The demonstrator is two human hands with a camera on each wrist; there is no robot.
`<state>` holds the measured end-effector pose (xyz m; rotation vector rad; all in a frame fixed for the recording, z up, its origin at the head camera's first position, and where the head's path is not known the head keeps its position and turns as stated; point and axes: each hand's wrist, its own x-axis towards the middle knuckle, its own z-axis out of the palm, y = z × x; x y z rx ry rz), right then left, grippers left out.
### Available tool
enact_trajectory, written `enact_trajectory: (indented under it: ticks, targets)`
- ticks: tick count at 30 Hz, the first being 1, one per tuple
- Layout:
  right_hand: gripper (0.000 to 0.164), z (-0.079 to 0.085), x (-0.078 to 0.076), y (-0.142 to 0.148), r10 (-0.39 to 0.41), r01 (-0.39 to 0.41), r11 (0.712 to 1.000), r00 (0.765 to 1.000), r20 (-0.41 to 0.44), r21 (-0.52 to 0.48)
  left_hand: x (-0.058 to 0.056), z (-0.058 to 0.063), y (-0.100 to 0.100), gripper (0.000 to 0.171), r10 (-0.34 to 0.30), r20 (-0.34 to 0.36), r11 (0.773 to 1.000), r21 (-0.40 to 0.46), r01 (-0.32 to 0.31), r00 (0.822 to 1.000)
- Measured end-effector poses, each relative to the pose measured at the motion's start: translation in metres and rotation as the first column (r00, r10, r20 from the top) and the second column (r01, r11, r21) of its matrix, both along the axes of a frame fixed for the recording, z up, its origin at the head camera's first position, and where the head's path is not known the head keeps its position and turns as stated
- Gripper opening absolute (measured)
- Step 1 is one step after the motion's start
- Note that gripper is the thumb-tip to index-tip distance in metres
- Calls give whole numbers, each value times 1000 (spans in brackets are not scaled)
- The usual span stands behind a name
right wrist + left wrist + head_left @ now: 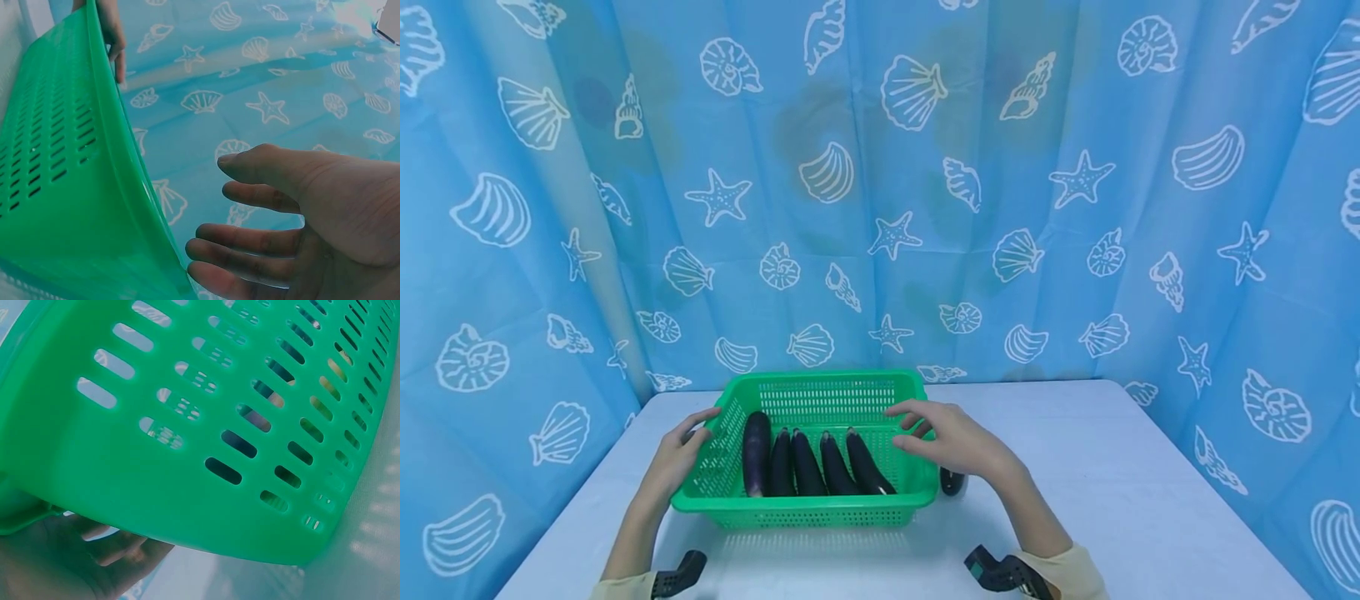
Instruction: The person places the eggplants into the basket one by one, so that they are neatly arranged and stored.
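Note:
A green plastic basket with slotted walls stands on the table, and several dark purple eggplants lie side by side in it. Another eggplant lies on the table just outside the basket's right side, partly hidden by the basket and my right forearm. My left hand is at the basket's left rim, fingers loosely bent; in the left wrist view the basket wall covers part of the fingers. Over the right rim hovers my right hand, fingers spread and relaxed, holding nothing. The right wrist view shows it beside the basket wall.
A white-covered table extends to the right of the basket. Behind and at both sides hangs a blue curtain printed with white shells and starfish. Each wrist carries a black camera mount.

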<state>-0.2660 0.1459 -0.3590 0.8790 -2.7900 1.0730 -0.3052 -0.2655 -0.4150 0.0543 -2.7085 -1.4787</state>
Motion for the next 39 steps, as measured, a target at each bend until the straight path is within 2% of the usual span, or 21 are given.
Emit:
enact_trajectory:
  ticks: [11,28,34,39]
  targets:
    - [43,-4,-7,16,-34,34,999,999,-4,12,1,-1,2,48,14,-12,1000,-12,-14,1000]
    - [45,-12,-16,35,-115,115,993,993,11,16,-2,0,2,47,-1,-22,1000,-19,0,1000]
    - [44,-15,-18,36,-168,168,986,985,30,14,-1,1,2,48,3,-13,1000,-13,-3,1000]
    - [44,-17,-20,36,-245,245,970,968,50,12,-1,2,1,48,6,-1,1000,-4,-6,1000]
